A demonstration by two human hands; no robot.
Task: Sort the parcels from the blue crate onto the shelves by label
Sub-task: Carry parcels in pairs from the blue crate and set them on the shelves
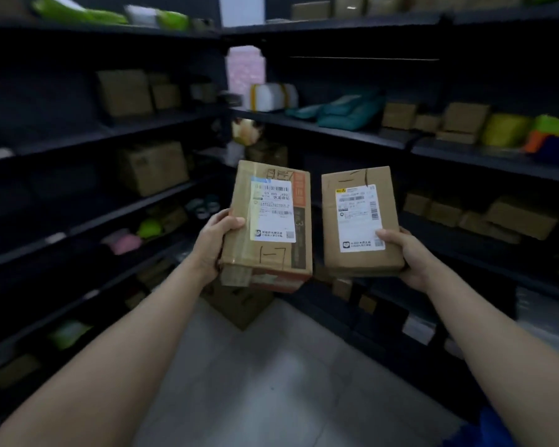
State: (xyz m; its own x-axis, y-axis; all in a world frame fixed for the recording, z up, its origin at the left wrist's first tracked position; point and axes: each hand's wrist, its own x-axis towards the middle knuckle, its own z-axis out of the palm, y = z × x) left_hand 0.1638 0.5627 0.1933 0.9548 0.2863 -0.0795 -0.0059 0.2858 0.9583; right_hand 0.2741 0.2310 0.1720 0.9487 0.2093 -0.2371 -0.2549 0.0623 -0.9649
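The left hand (214, 243) grips a taped box (268, 221) and the right hand (407, 253) a plainer box (360, 221), labels up, side by side before dark shelves (336, 130).

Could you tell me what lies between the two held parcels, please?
Nothing: the head view shows a bare gap between the left parcel and the right parcel, dark shelving behind.

Just 1 cam, wide-angle, on my head: looks fwd & slightly down into the corner where shelves (336, 132) meet, left hand (212, 245) & right hand (412, 256) close up, floor (271, 382) below.
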